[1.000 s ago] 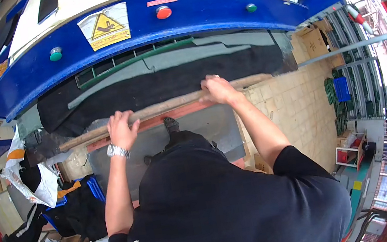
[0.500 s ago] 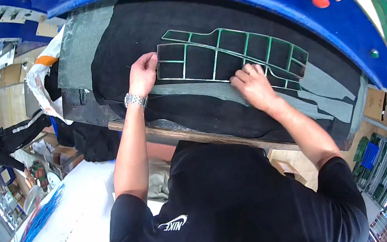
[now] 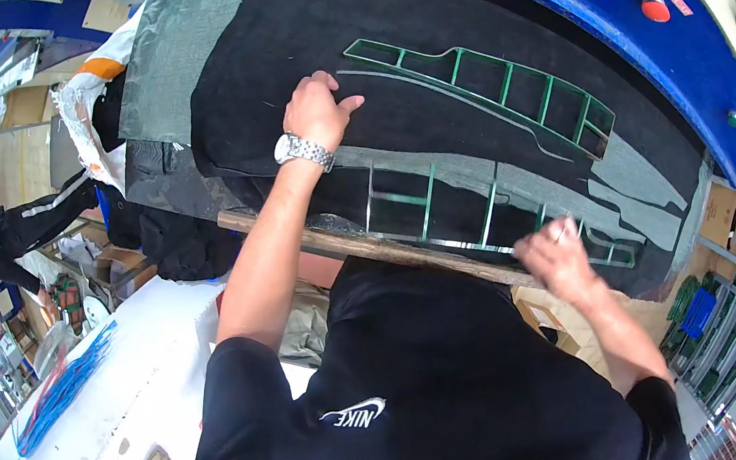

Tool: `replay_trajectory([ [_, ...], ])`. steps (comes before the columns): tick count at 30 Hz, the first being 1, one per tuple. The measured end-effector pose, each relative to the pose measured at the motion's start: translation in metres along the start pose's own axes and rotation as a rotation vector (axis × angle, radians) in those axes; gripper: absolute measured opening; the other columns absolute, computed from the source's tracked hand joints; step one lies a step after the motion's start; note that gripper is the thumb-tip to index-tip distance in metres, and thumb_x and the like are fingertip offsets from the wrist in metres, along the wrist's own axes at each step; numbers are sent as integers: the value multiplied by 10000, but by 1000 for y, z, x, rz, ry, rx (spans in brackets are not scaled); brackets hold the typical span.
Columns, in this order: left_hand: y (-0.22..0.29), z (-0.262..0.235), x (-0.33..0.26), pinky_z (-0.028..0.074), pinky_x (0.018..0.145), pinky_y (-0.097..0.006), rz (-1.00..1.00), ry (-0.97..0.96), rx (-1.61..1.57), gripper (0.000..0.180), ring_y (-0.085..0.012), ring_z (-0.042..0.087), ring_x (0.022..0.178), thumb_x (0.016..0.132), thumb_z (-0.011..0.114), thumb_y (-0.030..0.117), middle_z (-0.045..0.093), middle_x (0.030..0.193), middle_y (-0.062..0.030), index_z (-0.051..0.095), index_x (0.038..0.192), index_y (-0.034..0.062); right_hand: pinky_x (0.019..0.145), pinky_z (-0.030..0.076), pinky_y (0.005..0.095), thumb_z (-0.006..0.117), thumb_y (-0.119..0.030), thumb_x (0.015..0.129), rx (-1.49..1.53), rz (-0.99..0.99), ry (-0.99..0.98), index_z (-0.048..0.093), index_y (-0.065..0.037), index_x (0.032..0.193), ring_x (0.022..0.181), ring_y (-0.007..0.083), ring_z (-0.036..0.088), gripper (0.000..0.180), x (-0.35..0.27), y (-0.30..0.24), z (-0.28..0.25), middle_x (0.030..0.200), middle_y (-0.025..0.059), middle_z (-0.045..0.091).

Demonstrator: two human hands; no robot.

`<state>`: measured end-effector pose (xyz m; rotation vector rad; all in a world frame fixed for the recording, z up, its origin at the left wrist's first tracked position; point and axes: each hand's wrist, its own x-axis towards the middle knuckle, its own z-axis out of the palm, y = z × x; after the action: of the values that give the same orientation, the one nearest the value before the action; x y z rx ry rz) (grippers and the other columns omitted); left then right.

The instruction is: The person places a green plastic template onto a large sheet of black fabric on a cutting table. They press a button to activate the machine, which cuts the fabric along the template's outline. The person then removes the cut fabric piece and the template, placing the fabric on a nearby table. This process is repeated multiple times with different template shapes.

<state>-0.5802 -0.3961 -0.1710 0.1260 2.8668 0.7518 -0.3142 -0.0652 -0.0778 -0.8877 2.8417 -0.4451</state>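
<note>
Green grid frame [image 3: 500, 91] | long axis upper-left to lower-right | left hand [image 3: 317, 109] grip clenched on black fabric [image 3: 267, 64] | right hand [image 3: 563, 258] grip unclear

A blue machine bed [image 3: 646, 55] carries a broad black fabric sheet [image 3: 264, 45], with a wooden bar [image 3: 360, 242] along its near edge. Two green grid-shaped cutting frames lie on the black sheet, the far frame [image 3: 499, 87] towards the right and the near frame [image 3: 441, 209] close to the bar. A grey mesh piece [image 3: 171, 59] lies at the left end
</note>
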Motion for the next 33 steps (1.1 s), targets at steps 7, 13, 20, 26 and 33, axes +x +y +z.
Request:
replay_trajectory([
  [7, 3, 6, -6, 558, 760, -433, 61, 120, -15, 455, -304, 668, 895, 759, 902, 261, 637, 972, -108, 661, 1097, 75, 894, 415, 386, 700, -193, 779, 119, 103, -33, 728, -100, 1002, 933, 198, 572, 243, -9, -21, 70, 931, -5, 648],
  [13, 1, 6, -8, 533, 775, -484, 202, 136, -57, 156, -349, 654, 861, 786, 834, 188, 649, 826, -143, 737, 787, 65, 783, 512, 411, 821, -204, 829, 334, 104, 134, 731, -44, 917, 851, 299, 681, 204, 79, 4, 17, 924, 74, 718],
  [20, 17, 12, -31, 529, 705, -468, 556, 253, -378, 100, -360, 629, 884, 917, 686, 128, 639, 972, -176, 617, 941, 60, 1083, 458, 434, 769, -76, 890, 246, 305, 332, 617, 8, 1344, 1298, 363, 559, 487, 195, 7, 3, 1384, 188, 591],
  [26, 2, -74, -85, 517, 669, -313, 250, 176, -843, 234, -160, 699, 755, 932, 723, 69, 652, 887, -85, 533, 1065, 37, 840, 539, 295, 808, 8, 824, 874, 319, -71, 686, 67, 1148, 901, 123, 662, 351, 240, 8, 2, 993, 92, 757],
  [33, -128, -105, -148, 538, 858, -249, -158, 365, -1240, 362, -91, 620, 1036, 887, 798, 34, 636, 1137, -23, 592, 1184, 67, 632, 450, 248, 796, -19, 868, 1162, 427, -776, 662, -30, 866, 713, 17, 530, 135, 247, 31, 1, 764, -92, 597],
])
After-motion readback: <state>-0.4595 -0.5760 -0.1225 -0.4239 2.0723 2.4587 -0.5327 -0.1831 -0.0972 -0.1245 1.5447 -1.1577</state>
